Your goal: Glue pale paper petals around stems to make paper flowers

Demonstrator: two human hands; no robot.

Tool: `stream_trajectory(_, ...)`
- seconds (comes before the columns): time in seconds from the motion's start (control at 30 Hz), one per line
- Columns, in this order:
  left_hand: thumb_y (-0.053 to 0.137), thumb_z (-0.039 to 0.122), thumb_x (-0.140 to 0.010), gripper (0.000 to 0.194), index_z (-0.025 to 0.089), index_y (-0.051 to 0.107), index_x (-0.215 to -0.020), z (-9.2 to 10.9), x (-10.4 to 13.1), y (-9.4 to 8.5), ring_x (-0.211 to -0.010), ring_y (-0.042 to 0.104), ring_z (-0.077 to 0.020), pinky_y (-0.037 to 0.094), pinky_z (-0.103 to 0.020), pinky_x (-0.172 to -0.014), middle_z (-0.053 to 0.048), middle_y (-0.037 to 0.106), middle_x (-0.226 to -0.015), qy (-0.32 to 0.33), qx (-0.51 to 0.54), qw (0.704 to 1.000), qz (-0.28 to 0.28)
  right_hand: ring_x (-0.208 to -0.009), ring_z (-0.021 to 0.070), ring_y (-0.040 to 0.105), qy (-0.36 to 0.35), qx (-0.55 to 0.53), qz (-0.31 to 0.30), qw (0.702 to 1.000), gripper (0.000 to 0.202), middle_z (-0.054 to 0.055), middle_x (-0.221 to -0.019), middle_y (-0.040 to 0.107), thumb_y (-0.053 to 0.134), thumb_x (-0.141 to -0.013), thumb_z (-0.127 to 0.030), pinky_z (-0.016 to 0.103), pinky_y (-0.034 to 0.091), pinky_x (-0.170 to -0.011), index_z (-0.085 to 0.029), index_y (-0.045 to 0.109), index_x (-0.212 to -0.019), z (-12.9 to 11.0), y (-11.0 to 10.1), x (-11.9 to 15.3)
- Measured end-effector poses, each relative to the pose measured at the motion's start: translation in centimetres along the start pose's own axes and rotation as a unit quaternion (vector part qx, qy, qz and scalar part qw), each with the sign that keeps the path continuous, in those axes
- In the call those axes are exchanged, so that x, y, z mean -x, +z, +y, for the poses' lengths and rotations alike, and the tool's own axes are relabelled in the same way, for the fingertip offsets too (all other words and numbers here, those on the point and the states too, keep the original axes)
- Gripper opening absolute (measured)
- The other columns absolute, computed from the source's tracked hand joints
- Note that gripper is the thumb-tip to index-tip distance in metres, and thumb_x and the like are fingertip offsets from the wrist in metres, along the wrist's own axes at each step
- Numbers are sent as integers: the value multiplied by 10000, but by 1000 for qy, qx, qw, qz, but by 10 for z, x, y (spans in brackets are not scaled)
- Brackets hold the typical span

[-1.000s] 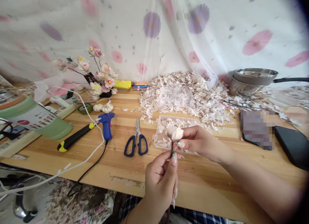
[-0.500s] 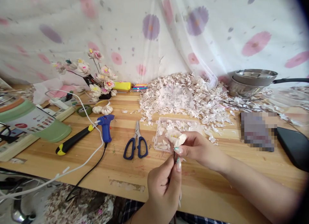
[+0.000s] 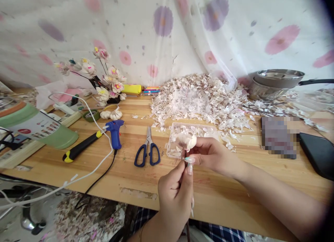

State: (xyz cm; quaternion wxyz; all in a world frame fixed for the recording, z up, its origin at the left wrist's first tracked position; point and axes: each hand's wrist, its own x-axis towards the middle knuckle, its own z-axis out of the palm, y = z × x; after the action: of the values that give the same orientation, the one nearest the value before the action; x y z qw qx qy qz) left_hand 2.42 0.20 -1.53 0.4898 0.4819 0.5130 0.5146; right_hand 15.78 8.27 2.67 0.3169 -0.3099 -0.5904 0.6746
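A cream-white flower tops a thin brown stem, held upright over the table's front part. My left hand is closed round the stem, thumb on top. Just below the bloom, my right hand pinches the stem's upper end between thumb and fingers. Behind the flower lies a clear plastic box with pale petals in it. Blue-handled scissors rest to the left of my hands.
A blue glue gun, black-yellow knife and white cable lie left. Finished flowers stand behind them. A large petal heap is at the back; metal pans and a black phone are right.
The flower has tipped, so its inside no longer faces me and its outer petals show. My right hand has shifted slightly left and its fingertips now sit on the stem below the bloom.
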Motion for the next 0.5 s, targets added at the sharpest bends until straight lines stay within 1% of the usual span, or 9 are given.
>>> stream_trajectory(0.03, 494, 549, -914, 469, 150, 698, -775, 2, 0, 1, -291, 308, -50, 257, -162, -298, 78, 349, -376, -11, 17, 1000, 0, -664, 109, 537, 2, 8, 2, 1000, 373, -5, -731, 602, 818, -693, -456, 248, 433, -643, -139, 652, -799, 0, -1, 0)
stream_trajectory(0.07, 504, 564, -904, 471, 148, 705, -809, 4, 0, 1, -286, 300, -50, 251, -160, -294, 83, 347, -372, -22, 32, 999, -4, -660, 111, 535, 3, 12, 4, 1000, 381, -5, -726, 600, 817, -690, -467, 251, 435, -642, -141, 651, -795, -1, -1, 0)
stream_trajectory(0.17, 526, 567, -892, 481, 138, 720, -987, 7, 0, 2, -275, 282, -49, 237, -155, -284, 94, 344, -365, -45, 60, 997, -19, -628, 109, 515, 2, 5, 8, 1000, 407, -12, -671, 569, 793, -701, -517, 250, 435, -618, -147, 629, -735, -2, -2, 0)
stream_trajectory(0.23, 531, 546, -899, 474, 132, 718, -1033, 8, 0, 2, -277, 282, -45, 229, -149, -288, 95, 344, -364, -43, 67, 996, -28, -610, 104, 503, 4, -3, 7, 1000, 422, -16, -645, 553, 775, -711, -544, 241, 427, -597, -148, 627, -713, -2, -1, 1)
stream_trajectory(0.3, 528, 523, -911, 451, 131, 717, -1030, 6, 1, 1, -283, 298, -43, 239, -145, -297, 94, 350, -367, -32, 67, 997, -39, -603, 99, 502, 11, -14, 3, 1000, 422, -14, -649, 560, 770, -714, -548, 233, 425, -589, -146, 642, -729, -3, 1, 1)
stream_trajectory(0.43, 499, 490, -937, 425, 132, 726, -914, 3, 4, 0, -287, 320, -43, 254, -150, -304, 83, 362, -371, 8, 50, 998, -49, -606, 94, 529, 4, -43, -20, 999, 417, -3, -679, 608, 775, -719, -532, 228, 429, -595, -135, 652, -758, -3, 4, 2)
stream_trajectory(0.5, 485, 469, -949, 411, 139, 730, -932, 2, 4, -2, -286, 326, -46, 259, -154, -300, 82, 366, -377, 32, 31, 998, -53, -589, 85, 529, -10, -49, -39, 998, 404, -3, -669, 618, 760, -748, -517, 221, 418, -582, -130, 646, -757, -3, 4, 2)
